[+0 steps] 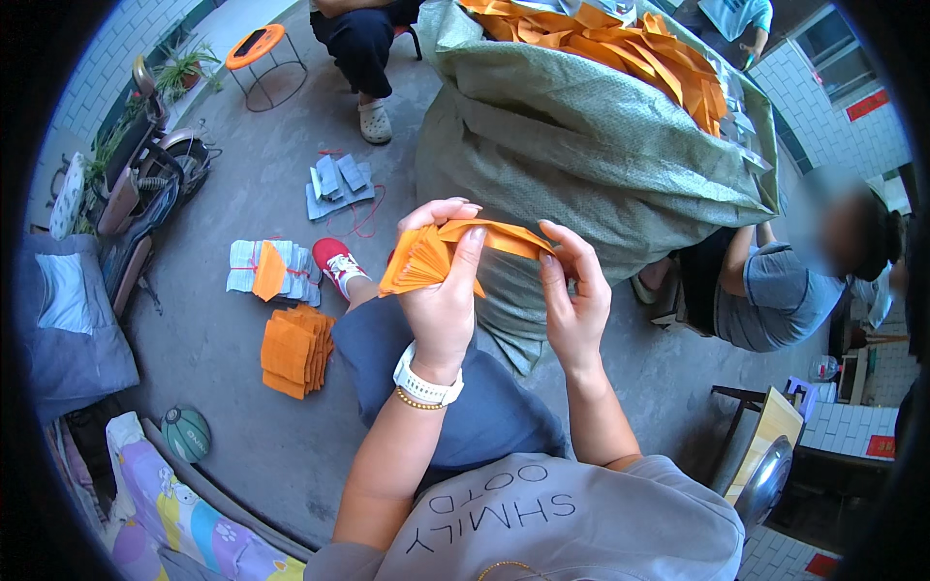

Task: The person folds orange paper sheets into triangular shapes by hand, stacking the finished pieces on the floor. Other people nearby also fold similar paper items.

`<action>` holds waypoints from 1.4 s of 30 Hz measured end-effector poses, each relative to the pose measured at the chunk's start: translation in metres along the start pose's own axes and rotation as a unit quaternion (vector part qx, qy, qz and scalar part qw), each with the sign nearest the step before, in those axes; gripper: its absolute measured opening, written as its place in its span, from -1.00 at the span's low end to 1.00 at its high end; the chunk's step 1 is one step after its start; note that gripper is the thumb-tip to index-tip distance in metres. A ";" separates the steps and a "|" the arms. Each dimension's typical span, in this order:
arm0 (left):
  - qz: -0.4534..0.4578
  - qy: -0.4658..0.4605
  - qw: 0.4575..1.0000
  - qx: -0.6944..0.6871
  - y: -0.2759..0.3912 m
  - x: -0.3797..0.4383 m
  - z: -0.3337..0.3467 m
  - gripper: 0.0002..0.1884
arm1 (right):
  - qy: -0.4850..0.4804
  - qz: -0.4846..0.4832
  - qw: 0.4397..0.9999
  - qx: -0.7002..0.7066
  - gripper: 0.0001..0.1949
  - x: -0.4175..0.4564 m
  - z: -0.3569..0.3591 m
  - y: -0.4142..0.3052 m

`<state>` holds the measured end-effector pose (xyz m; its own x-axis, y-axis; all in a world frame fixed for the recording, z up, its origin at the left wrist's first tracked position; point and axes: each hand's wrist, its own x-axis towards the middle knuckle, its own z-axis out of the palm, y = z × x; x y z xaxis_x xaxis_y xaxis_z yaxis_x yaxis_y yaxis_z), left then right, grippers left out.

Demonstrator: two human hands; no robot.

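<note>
My left hand (445,290) grips a fanned stack of orange paper sheets (415,263), its thumb pressed on top. One folded orange paper strip (501,236) spans from that stack across to my right hand (577,290). The strip's far end is pinched between the thumb and fingers of my right hand. Both hands are raised above my lap, in front of a large pale green woven sack (581,152). Orange folded papers (617,51) heap up at the sack's mouth.
On the floor at left lie an orange paper stack (294,352), a tied pale-blue bundle (251,254) and loose blue papers (338,178). A seated person (777,290) is at right. An orange stool (256,45), a scooter (138,167) and a green ball (185,433) stand around.
</note>
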<state>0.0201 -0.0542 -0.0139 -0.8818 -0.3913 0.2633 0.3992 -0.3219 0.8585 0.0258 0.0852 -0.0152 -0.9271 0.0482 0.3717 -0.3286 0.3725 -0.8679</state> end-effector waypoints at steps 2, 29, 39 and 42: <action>0.016 -0.010 1.000 0.008 0.000 0.002 -0.003 -0.69 | 0.024 -0.038 0.999 -0.031 -0.65 -0.001 -0.001 0.002; -0.041 0.022 0.998 0.038 0.002 -0.001 -0.001 -0.70 | -0.025 0.005 1.000 -0.016 -0.62 0.012 -0.014 0.002; -0.015 0.028 0.993 0.118 -0.006 -0.002 -0.007 -0.76 | -0.022 -0.049 0.986 -0.157 -0.78 0.010 -0.016 -0.001; 0.018 0.013 0.989 0.147 -0.007 0.000 -0.009 -0.77 | -0.029 -0.063 0.984 -0.163 -0.79 0.009 -0.016 -0.002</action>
<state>0.0194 -0.0591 -0.0241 -0.8603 -0.4205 0.2882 0.3365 -0.0436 0.9407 0.0210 0.1002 -0.0050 -0.8945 -0.0672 0.4421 -0.3756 0.6494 -0.6612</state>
